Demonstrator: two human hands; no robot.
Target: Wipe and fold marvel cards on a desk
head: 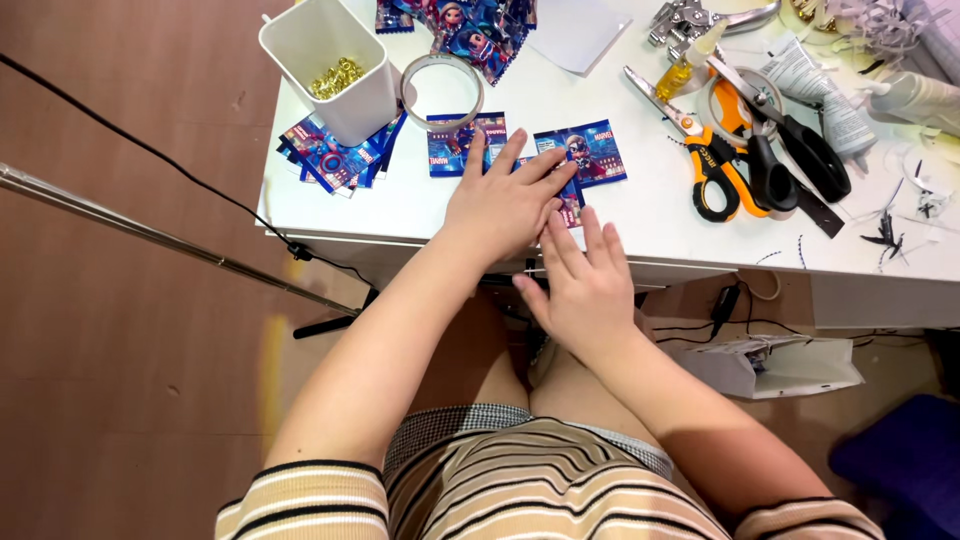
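My left hand (505, 205) lies flat on the white table (420, 205), fingers spread over a small blue picture packet (570, 205) that is mostly hidden beneath it. My right hand (585, 285) rests at the table's front edge, fingers apart, its tips touching the same packet. Two more blue picture packets lie just beyond: one (455, 145) left of my fingertips, one (590, 150) to the right. Neither hand grips anything.
A white square container (330, 65) with gold bits stands at the back left, a stack of packets (330, 160) beside it, a clear tape ring (442, 90) nearby. Orange-handled scissors (715, 160) and black scissors (790, 150) lie at right. A white paper bag (770, 365) sits on the floor.
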